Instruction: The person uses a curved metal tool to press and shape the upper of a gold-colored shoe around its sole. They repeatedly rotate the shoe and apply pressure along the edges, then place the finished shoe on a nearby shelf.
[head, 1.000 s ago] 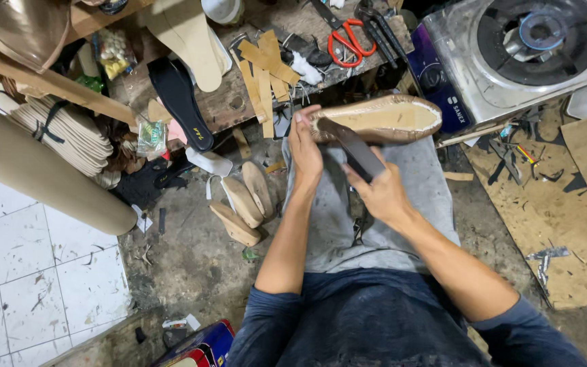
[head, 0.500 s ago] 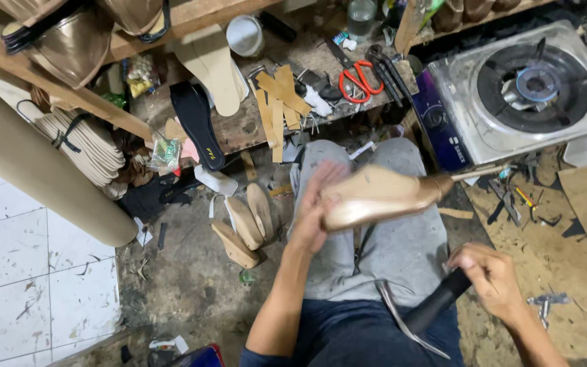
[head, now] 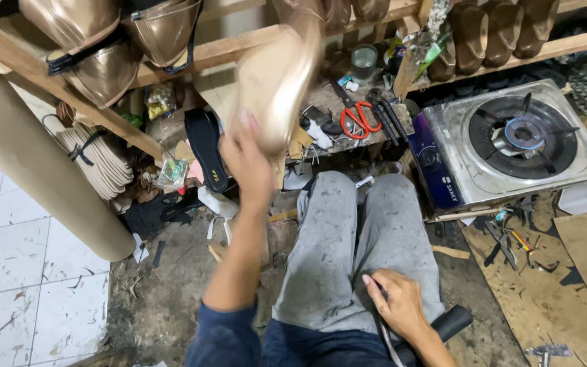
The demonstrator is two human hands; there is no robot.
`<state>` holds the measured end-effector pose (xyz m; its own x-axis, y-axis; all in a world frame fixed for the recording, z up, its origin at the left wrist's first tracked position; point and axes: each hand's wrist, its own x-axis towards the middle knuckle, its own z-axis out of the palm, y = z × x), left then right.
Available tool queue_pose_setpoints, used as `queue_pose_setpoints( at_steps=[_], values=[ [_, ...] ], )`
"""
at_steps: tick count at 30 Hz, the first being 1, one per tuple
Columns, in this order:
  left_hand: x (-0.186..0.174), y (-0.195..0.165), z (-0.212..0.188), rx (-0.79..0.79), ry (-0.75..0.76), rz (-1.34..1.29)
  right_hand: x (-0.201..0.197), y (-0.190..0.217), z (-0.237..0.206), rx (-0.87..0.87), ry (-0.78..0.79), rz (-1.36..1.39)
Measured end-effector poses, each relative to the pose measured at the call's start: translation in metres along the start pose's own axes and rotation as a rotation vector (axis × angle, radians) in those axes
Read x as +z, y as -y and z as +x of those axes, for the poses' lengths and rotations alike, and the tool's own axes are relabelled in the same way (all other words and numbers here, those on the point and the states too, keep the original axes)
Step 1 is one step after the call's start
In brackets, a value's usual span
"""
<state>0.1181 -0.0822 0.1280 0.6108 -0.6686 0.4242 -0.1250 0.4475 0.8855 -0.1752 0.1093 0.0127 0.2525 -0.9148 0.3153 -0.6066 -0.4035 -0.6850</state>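
Overhead, left hand [head: 249, 163] raised, gripping blurred tan shoe [head: 276, 81]; right hand [head: 395, 302] on thigh, clasping black-handled tool [head: 443, 326].

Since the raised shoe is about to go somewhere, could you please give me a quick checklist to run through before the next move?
1. Left hand grips the tan shoe: ok.
2. Shoe steady: not ok, it is motion-blurred.
3. Right hand holds the black-handled tool on the lap: ok.
4. Wooden shelf has a free spot: cannot tell.
5. Gas stove unlit: ok, no flame shows.
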Motion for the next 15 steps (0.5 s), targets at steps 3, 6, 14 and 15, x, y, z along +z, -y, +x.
queue_pose_setpoints(
  at_steps=[3,6,14,15],
  values=[
    [0.036,0.010,0.101,0.060,0.047,-0.223,-0.002,0.001,0.006,0.137,0.020,0.024],
    [0.069,0.028,0.168,0.186,0.038,-0.059,-0.004,0.000,0.011,0.214,0.011,0.071],
    [0.121,0.063,0.192,0.424,-0.061,0.518,-0.001,0.004,0.015,0.177,0.035,0.101],
    [0.122,0.067,0.189,0.419,-0.048,0.585,-0.001,0.004,0.016,0.174,0.036,0.095]
  ],
)
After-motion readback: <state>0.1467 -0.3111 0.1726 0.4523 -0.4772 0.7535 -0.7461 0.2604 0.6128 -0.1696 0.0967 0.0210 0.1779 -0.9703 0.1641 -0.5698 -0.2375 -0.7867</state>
